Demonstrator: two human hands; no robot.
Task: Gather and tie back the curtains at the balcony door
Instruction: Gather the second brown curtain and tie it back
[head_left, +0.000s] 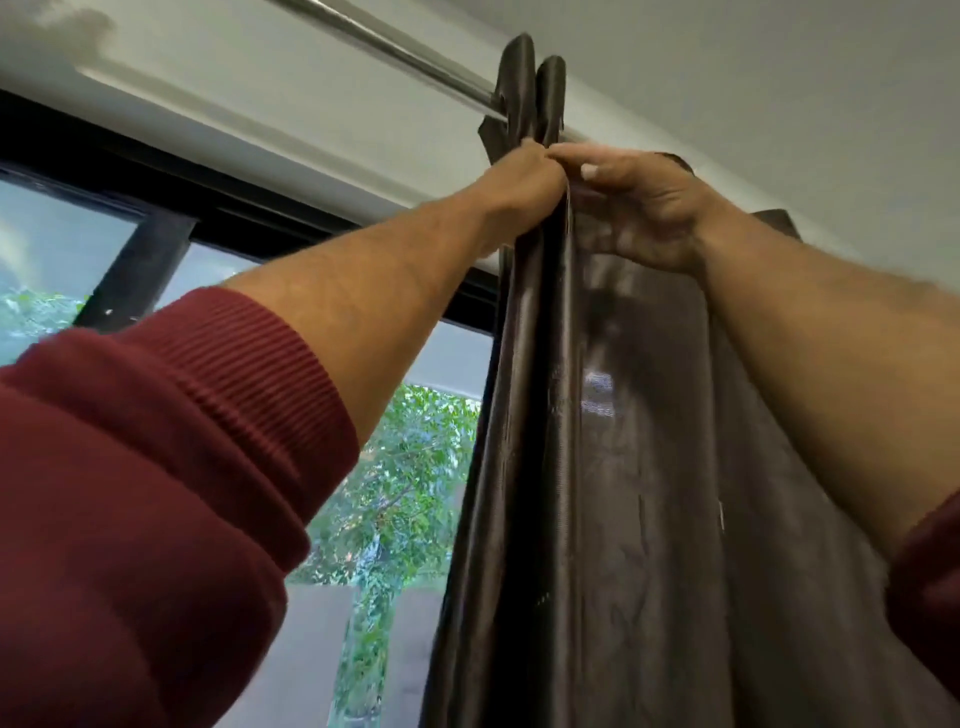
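Note:
A dark brown shiny curtain (613, 467) hangs bunched in folds from a metal rod (395, 49) near the ceiling. Both arms reach up to its top, just under the rod. My left hand (524, 179) grips the gathered folds from the left side. My right hand (644, 208) pinches the same folds from the right, thumb on the front of the cloth and fingertips meeting the left hand. Two loops of fabric (530, 83) stick up over the rod above the hands. Red sleeves cover both forearms lower down.
The black-framed balcony door glass (426, 415) lies left of the curtain, with green trees outside. A white wall band and ceiling (727, 78) run above the rod. More curtain cloth hangs behind my right arm at the right.

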